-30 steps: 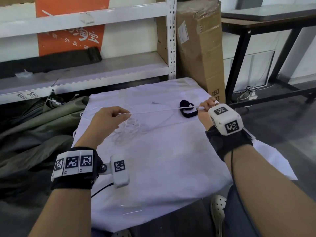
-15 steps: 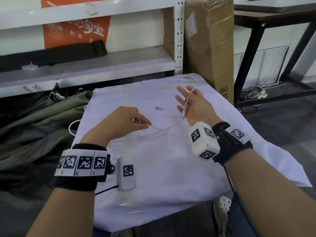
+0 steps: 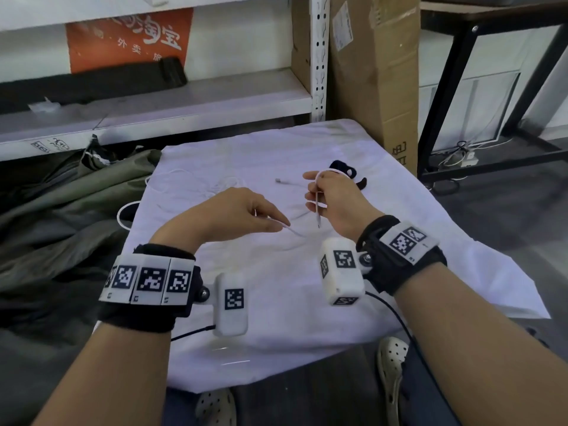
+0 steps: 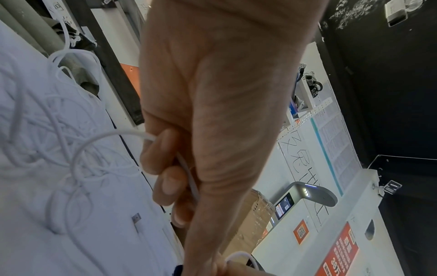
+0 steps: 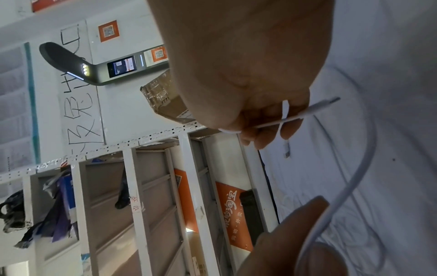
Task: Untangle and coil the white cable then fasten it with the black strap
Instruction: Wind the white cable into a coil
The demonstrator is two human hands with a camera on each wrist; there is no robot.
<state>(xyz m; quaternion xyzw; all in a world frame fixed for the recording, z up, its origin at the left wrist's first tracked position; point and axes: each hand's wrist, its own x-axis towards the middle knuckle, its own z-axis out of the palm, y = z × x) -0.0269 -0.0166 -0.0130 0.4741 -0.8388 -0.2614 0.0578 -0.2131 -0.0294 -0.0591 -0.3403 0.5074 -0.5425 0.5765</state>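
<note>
Both hands (image 3: 233,215) (image 3: 333,201) pinch white cable (image 3: 293,232); plug end hangs down.

Right hand (image 5: 248,74), seen from the wrist — its fingers (image 5: 293,128) curled round the white cable (image 5: 354,179), one connector end (image 5: 324,105) projecting past them. The cable arcs down over the white cloth (image 5: 390,56) to a fingertip of the left hand (image 5: 295,233). Behind — metal shelving (image 5: 132,186) with an orange sign (image 5: 234,211).

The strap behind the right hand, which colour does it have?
The strap is black; the head view shows it best, behind the right hand.
</note>
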